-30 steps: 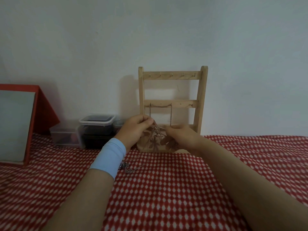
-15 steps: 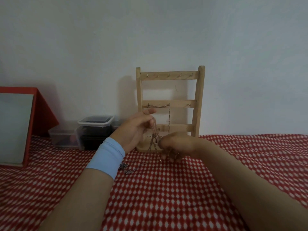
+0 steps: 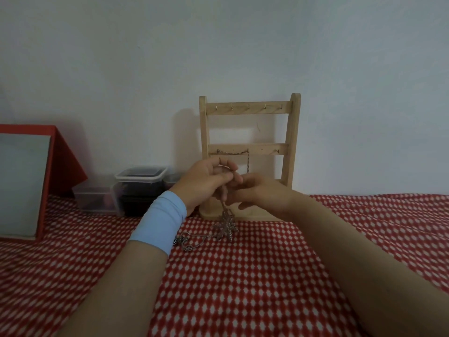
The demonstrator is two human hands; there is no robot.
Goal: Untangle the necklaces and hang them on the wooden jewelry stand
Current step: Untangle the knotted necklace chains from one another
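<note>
While both hands meet in front of the wooden jewelry stand, the left hand pinches a necklace chain between thumb and fingertips, a narrow grip closed on it. The right hand is just beside it, fingers loosely curled; whether its grip holds the chain I cannot tell. A star-shaped pendant dangles from the chain, low over the red-and-white cloth on the bench. More tangled chain lies on the cloth near the blue wristband. Another necklace hangs on the stand's middle rail, toward the bench's far edge.
</note>
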